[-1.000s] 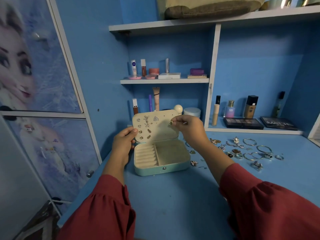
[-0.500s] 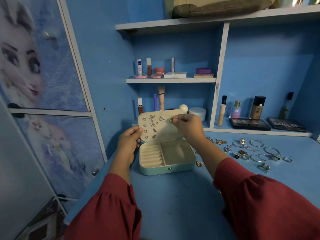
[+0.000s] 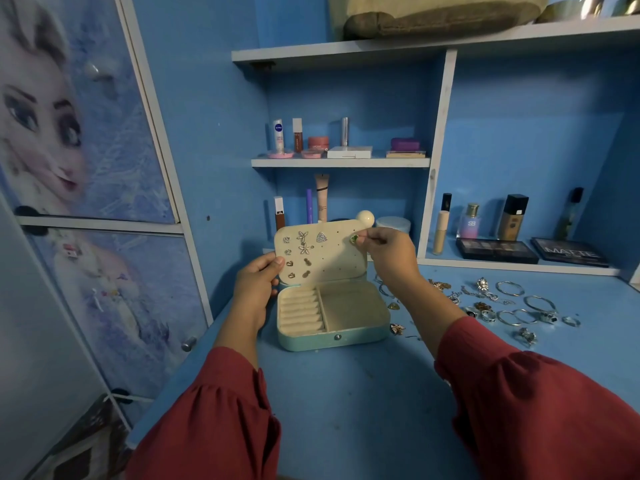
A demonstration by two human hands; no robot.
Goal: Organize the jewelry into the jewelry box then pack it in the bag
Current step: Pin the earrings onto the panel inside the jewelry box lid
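A small teal jewelry box (image 3: 332, 337) stands open on the blue desk. Its cream lid (image 3: 332, 258) is upright and holds several earrings on its left half. My left hand (image 3: 258, 280) grips the lid's left edge. My right hand (image 3: 388, 252) pinches a small green earring (image 3: 353, 239) against the upper right part of the lid. The box's ring rolls and its open compartment hold nothing. Loose rings, bangles and pendants (image 3: 502, 306) lie on the desk to the right of the box. A beige bag (image 3: 436, 15) lies on the top shelf.
Cosmetics bottles and tubes (image 3: 512, 218) and palettes (image 3: 495, 250) fill the shelves behind the desk. A small white jar (image 3: 393, 224) stands just behind the lid. A cupboard door with a cartoon picture (image 3: 69, 150) stands at the left. The desk's front edge is near my sleeves.
My right hand has kept the green earring at the lid's upper right, shifting slightly along it. My left hand stays on the lid's edge. The view moved a little.
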